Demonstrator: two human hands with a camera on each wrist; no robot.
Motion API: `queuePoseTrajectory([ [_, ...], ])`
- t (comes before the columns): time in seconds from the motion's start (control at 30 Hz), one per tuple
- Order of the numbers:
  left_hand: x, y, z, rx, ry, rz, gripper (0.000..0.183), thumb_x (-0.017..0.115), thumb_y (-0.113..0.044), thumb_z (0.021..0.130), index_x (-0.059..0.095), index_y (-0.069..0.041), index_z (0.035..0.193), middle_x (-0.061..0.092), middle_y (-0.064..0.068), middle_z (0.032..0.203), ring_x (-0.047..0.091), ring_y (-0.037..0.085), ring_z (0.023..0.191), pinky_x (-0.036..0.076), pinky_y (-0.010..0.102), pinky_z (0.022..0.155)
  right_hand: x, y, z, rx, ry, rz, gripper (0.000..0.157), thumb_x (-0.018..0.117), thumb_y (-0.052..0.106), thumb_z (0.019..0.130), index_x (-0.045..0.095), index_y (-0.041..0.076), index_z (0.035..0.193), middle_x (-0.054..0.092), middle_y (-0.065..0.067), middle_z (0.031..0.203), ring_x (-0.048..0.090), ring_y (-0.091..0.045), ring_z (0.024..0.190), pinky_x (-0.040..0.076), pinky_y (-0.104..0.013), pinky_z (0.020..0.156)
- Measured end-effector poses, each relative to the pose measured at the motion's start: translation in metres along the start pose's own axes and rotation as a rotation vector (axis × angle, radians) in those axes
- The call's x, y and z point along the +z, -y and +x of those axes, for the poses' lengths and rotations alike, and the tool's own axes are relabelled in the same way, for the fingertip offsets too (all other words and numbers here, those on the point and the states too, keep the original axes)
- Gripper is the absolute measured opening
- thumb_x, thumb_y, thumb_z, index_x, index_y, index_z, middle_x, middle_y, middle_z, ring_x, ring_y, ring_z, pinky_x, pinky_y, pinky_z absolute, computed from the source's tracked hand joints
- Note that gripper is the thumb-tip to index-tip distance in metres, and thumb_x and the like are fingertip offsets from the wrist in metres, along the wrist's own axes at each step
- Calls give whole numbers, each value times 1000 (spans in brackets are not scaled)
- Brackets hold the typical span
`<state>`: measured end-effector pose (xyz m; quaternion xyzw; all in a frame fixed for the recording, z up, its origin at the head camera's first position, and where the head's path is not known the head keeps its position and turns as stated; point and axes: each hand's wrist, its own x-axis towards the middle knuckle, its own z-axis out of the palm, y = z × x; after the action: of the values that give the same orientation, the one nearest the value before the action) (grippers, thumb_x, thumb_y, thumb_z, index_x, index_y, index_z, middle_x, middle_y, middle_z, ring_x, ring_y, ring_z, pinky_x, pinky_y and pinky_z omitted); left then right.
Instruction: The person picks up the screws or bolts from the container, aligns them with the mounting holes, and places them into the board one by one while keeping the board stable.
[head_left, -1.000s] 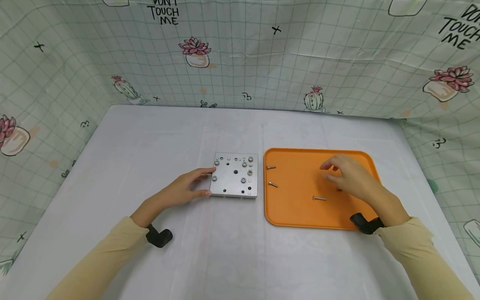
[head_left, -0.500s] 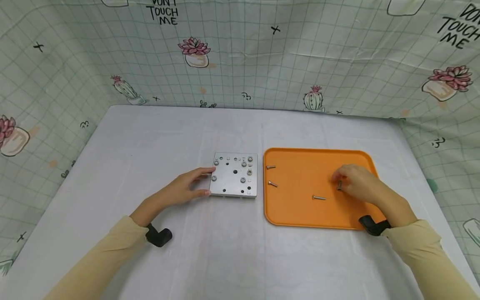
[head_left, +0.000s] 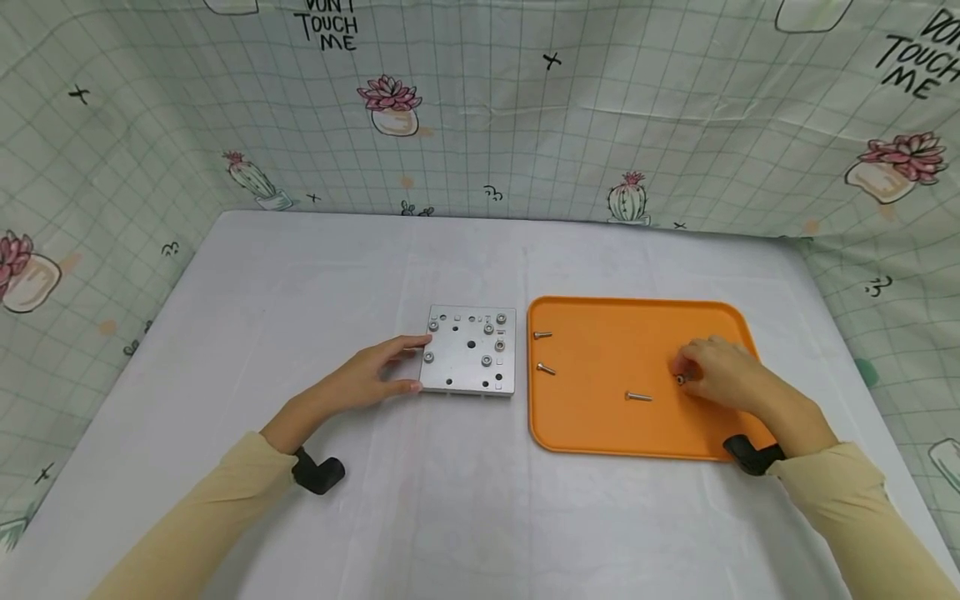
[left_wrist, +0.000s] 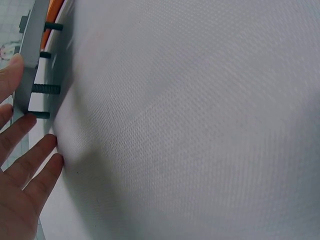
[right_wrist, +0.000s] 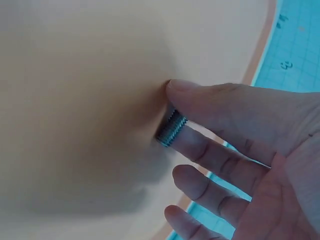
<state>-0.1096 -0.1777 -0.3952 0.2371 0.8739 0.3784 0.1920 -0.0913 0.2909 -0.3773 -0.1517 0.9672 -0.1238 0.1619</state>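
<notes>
My left hand (head_left: 371,372) touches the left side of a silver metal plate (head_left: 453,367), with forefinger and thumb spread along its edge. Several socket-head screws (head_left: 487,361) sit in holes on top. Their threaded ends (left_wrist: 47,89) stick out below the plate in the left wrist view, where the fingers (left_wrist: 45,175) are nearly straight. Over the right part of the orange tray (head_left: 585,425), my right hand (head_left: 720,367) pinches a screw (right_wrist: 171,129) between thumb and forefinger. Its thread shows in the right wrist view; the thumb hides the rest.
Two short screws lie near the tray's left side, one upper (head_left: 542,335) and one lower (head_left: 546,368). A longer screw (head_left: 639,397) lies mid-tray, left of my right hand. White cloth (head_left: 450,500) covers the table, and a patterned curtain (head_left: 480,108) stands behind.
My right hand has moved right and down over the tray and now pinches the screw there, which has turned to show its end. The left hand and plate stay put.
</notes>
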Motion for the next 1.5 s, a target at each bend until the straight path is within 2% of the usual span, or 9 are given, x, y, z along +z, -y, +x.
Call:
queuePoseTrajectory([
  [0.17, 0, 1, -1, 0, 0, 1, 67, 70, -22, 83, 38, -16, 142, 39, 6, 147, 45, 28, 128, 35, 46, 109, 1, -1, -1, 18, 6, 23, 15, 73, 15, 78, 63, 7, 86, 55, 3, 73, 45, -20, 76, 28, -32, 66],
  [0.5, 0, -1, -1, -4, 1, -14, 67, 71, -20, 83, 39, -15, 142, 39, 6, 147, 44, 28, 129, 34, 46, 110, 3, -3, 0, 20, 12, 32, 14, 71, 16, 80, 61, 6, 84, 52, 3, 70, 44, -16, 72, 25, -31, 65],
  [0.83, 0, -1, 0, -2, 5, -27, 66, 70, -17, 83, 39, -12, 141, 39, 7, 147, 43, 29, 129, 35, 44, 110, 0, 0, 1, 8, -7, 44, 14, 70, 16, 80, 62, 6, 83, 55, 3, 69, 46, -14, 69, 30, -29, 64],
  [1.07, 0, 0, -1, 0, -2, -23, 65, 70, -17, 83, 39, -11, 141, 39, 8, 146, 44, 29, 129, 36, 44, 109, -5, 14, 3, -9, -37, 153, 12, 70, 16, 81, 63, 7, 86, 61, 0, 79, 50, -13, 72, 44, -23, 62],
  [1.2, 0, -1, -1, -4, 0, -29, 66, 70, -18, 83, 39, -12, 141, 39, 8, 146, 44, 30, 129, 35, 45, 110, -8, 27, 4, -33, -67, 197, 11, 69, 15, 81, 64, 8, 87, 63, 0, 83, 53, -15, 77, 46, -25, 66],
  [1.5, 1, 0, 0, -6, 3, -26, 65, 70, -18, 84, 39, -12, 141, 39, 7, 147, 44, 29, 129, 35, 44, 110, -3, 53, 9, -82, -132, 256, 8, 68, 15, 82, 64, 10, 88, 61, 1, 82, 54, -18, 79, 44, -25, 67],
])
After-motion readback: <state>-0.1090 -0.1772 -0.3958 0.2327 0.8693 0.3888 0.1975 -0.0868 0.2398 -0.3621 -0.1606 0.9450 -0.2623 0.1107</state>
